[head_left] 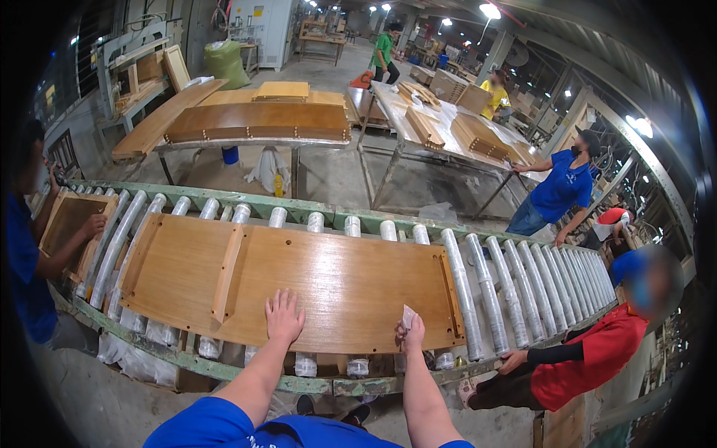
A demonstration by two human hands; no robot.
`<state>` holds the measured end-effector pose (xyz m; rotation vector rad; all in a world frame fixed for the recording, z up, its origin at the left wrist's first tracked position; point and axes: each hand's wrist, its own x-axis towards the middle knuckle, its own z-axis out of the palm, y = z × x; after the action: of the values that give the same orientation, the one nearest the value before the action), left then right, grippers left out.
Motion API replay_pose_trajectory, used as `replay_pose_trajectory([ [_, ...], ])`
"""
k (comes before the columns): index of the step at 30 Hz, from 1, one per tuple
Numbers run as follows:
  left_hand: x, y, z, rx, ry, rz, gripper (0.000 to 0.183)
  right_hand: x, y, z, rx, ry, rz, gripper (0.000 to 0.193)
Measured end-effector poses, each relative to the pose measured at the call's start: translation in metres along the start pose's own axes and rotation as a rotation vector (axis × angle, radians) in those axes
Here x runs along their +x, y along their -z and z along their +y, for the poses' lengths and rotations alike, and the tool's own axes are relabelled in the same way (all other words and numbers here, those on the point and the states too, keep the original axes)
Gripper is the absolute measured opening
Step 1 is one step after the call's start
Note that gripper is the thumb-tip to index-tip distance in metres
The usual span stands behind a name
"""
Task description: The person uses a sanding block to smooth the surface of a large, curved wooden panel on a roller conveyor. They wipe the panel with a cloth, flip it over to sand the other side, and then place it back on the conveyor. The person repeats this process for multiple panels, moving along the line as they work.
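Note:
A long brown wooden panel (336, 287) lies flat on the roller conveyor. It has a wooden strip (228, 272) across it left of the middle, and further strips along its left and right ends. My left hand (284, 317) rests flat on the panel's near part, fingers spread, holding nothing. Near the panel's front right, my right hand (411, 336) is closed on a small folded pale sheet (408, 315), like paper or sandpaper. Its fingers are just over the panel; whether they touch it I cannot tell.
The green-framed conveyor's wrapped rollers (497, 299) run on to the right. At the left a person in blue works on a wooden frame (75, 224). A person in red stands at the near right. Beyond are tables with wooden panels (254, 123) and boards (478, 138).

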<state>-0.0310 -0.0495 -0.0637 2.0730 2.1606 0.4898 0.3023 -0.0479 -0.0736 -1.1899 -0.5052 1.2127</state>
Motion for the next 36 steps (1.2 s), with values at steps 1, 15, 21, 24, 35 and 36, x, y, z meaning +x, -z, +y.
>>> replay_pose_trajectory([
  [1,-0.0002,0.0004,-0.0004,-0.005,0.002,0.0,0.053,-0.0003,-0.0008,0.0,0.001,-0.007,0.005,0.032],
  [15,-0.0014,0.0019,-0.0012,0.004,0.013,-0.005,0.052,-0.0023,-0.003,-0.002,0.008,-0.043,-0.002,0.03],
  [21,-0.0005,0.0007,-0.002,0.004,0.006,0.006,0.053,-0.0014,-0.0024,-0.0026,0.009,-0.039,-0.005,0.033],
  [24,0.0004,0.0015,0.0008,0.006,0.008,-0.018,0.053,-0.0017,0.0003,-0.0034,-0.001,-0.03,-0.003,0.033],
  [35,0.0007,0.0009,0.0,0.023,0.01,-0.02,0.053,-0.0015,-0.001,-0.0031,0.022,-0.039,0.003,0.031],
  [36,0.0004,0.0007,-0.001,0.021,0.006,-0.006,0.053,-0.0017,-0.0019,-0.0025,0.027,-0.044,0.005,0.031],
])
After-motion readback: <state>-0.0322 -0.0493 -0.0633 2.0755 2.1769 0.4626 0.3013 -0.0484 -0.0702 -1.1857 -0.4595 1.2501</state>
